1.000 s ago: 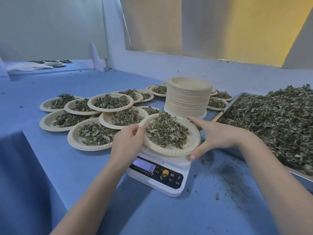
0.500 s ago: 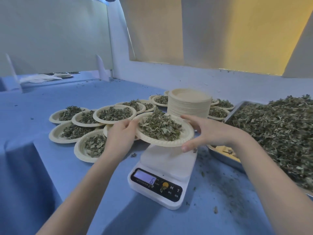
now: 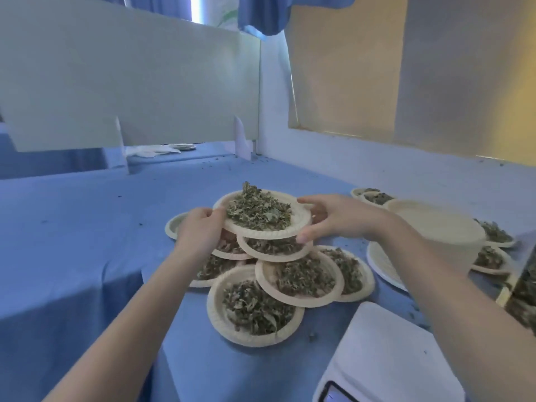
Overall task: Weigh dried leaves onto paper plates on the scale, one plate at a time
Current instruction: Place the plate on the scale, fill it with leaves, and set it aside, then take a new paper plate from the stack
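Observation:
A paper plate [image 3: 295,220] heaped with dried leaves [image 3: 256,211] hangs above a cluster of filled plates [image 3: 255,306] on the blue table. My left hand [image 3: 200,227] grips its left rim and my right hand [image 3: 336,217] grips its right rim. The white scale [image 3: 385,355] stands at the lower right with a bare platform; only a corner of its display shows. A tall stack of unused paper plates [image 3: 435,230] stands at the right.
More filled plates [image 3: 493,245] lie behind and right of the stack. A metal tray of loose leaves [image 3: 525,297] shows at the right edge. White partition walls [image 3: 130,91] close off the back. Leaf crumbs dot the blue cloth [image 3: 87,227].
Both hands have lifted the filled plate off the scale and carried it left and away, over the cluster of filled plates. The view has swung left, so the scale sits at the lower right.

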The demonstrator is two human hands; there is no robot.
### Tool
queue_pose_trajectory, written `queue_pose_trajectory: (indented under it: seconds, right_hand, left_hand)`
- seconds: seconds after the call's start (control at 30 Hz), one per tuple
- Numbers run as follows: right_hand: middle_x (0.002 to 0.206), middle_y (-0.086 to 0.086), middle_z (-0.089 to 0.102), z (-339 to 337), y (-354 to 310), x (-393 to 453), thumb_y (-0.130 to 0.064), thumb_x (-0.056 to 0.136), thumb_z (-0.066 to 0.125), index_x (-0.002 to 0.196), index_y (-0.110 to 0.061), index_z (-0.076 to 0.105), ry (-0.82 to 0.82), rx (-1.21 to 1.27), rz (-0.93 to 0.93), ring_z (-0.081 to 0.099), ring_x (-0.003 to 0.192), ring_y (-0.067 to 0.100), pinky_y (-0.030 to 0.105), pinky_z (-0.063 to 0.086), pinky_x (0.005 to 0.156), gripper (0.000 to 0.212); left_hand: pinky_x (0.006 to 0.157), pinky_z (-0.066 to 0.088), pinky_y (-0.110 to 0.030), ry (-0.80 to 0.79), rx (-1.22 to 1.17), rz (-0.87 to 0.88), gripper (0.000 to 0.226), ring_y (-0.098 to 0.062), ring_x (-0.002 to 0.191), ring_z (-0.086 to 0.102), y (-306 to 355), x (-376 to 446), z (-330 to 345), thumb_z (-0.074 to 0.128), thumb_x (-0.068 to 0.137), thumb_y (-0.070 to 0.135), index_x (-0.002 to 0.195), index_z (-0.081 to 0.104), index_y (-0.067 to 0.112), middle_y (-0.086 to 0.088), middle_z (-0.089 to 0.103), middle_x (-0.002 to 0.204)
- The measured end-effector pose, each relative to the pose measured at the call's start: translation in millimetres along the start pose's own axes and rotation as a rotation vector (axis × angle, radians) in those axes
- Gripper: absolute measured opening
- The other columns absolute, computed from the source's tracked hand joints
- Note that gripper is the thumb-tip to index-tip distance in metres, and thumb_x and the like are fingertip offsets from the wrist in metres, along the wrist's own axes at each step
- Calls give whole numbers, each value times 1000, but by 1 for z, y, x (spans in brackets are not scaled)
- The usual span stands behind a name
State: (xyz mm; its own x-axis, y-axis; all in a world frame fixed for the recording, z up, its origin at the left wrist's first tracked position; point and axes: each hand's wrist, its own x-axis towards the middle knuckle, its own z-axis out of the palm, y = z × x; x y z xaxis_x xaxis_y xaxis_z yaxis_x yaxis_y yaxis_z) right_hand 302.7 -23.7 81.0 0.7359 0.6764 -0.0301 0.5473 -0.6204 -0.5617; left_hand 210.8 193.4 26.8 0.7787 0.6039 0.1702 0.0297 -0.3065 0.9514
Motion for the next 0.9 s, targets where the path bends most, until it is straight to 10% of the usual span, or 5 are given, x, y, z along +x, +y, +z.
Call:
queue_pose_trajectory:
  seconds: [0.23, 0.4, 0.67, 0.9]
  right_hand:
    - [103, 13, 70, 5, -15, 108, -5, 82, 70, 140, -9, 42, 160, 113, 75, 68, 84, 23, 34, 53, 82, 65]
    - [115, 22, 59, 6, -7, 188, -1, 95, 47, 146, -2, 27, 162, 93, 179, 63, 100, 30, 41, 53, 90, 55]
    - [114, 24, 60, 32, 32, 274, -11, 93, 53, 126, 6, 49, 103, -124, 321, 58, 90, 32, 35, 44, 71, 37]
    - [131, 19, 54, 56, 64, 306, -17, 93, 56, 127, 4, 51, 7, -474, 355, 53, 119, 29, 32, 45, 91, 40]
  left_hand:
    - [77, 52, -39, -52, -22, -37, 30, -24, 59, 54, 0, 90, -11, 43, 98, 18, 75, 58, 5, -13, 67, 81]
    - [79, 54, -39, -91, 61, -28, 27, -23, 66, 55, -9, 157, 5, 55, 93, 15, 68, 57, 5, -15, 67, 86]
    - [45, 35, -23, -315, 414, -104, 33, -15, 39, 41, -65, 230, 45, 65, 89, 23, 66, 48, 5, -7, 64, 61]
    - [33, 28, -12, -471, 790, -31, 41, -6, 20, 34, -75, 254, 70, 67, 84, 30, 55, 46, 11, 7, 44, 28]
